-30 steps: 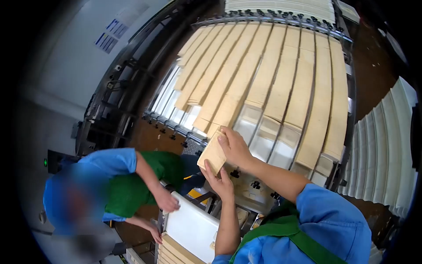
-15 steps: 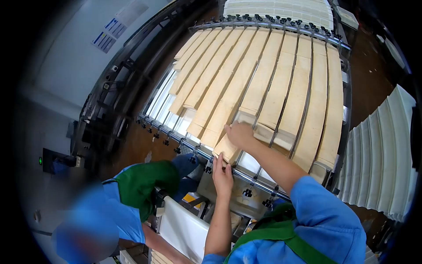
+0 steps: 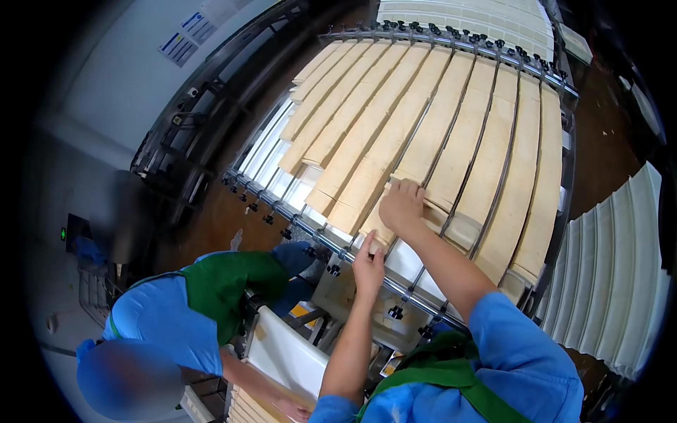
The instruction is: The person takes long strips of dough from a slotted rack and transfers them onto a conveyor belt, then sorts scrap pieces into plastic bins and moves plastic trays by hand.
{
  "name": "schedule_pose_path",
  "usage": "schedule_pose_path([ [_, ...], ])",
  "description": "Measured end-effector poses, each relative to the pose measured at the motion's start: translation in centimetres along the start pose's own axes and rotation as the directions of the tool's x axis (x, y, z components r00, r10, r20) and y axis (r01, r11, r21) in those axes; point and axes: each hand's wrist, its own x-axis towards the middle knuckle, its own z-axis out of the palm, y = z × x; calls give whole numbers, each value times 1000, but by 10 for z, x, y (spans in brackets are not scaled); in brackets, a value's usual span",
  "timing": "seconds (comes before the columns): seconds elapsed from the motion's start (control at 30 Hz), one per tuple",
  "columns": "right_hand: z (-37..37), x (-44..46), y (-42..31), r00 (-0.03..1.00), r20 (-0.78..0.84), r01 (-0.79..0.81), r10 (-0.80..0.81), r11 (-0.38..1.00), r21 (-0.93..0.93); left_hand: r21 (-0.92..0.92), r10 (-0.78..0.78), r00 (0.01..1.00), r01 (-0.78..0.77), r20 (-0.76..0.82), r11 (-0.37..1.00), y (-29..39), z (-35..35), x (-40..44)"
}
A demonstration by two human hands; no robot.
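Long rows of flat pale-yellow slabs [image 3: 367, 127] lie side by side between thin metal guide rods. At the near end of one row, the fingertips of my left hand [image 3: 369, 266] press against the end of a slab [image 3: 379, 235], thumb and fingers close together. Higher up the same lane, my right hand [image 3: 403, 206] is closed at the near end of another row, its fingers curled over a slab edge. Its palm hides most of what lies beneath. To its right, a white slab end [image 3: 462, 231] shows between the rods.
A metal bar with black knobs [image 3: 310, 236] crosses the near edge. At lower left, a co-worker [image 3: 169, 303] in blue and green bends over a white surface [image 3: 289, 356], an arm reaching toward slabs below it. Pleated white sheeting [image 3: 606, 271] stands on the right.
The slab held in both hands a second ago is down in the lane. My right hand has moved to the neighbouring row end. The co-worker has leaned lower, arm extended.
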Motion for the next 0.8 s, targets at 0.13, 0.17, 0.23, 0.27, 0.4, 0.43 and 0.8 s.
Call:
schedule_pose_path([
  [0.13,17,-2,4,934,-355,-29,-32,986,-165,-227,-126,983,153,132,962,-6,3,19],
  [0.17,25,3,8,935,-353,-23,-40,985,-172,-275,-137,982,168,129,947,-12,4,20],
  [0.23,34,15,14,965,-254,31,-66,990,-138,-323,-141,982,175,125,930,-13,3,17],
  [0.27,32,16,11,964,-257,30,-65,990,-137,-370,-181,981,192,63,909,-8,0,8],
  [0.4,24,29,0,992,-118,14,-44,970,-243,-497,-221,962,116,-158,860,-7,-4,-24],
  [0.43,26,33,-1,990,-120,43,-73,970,-239,-534,-215,962,95,-168,840,-7,-6,-33],
  [0.8,8,25,-14,989,-86,39,-123,766,-641,-561,-219,931,18,-293,828,0,-63,-118],
])
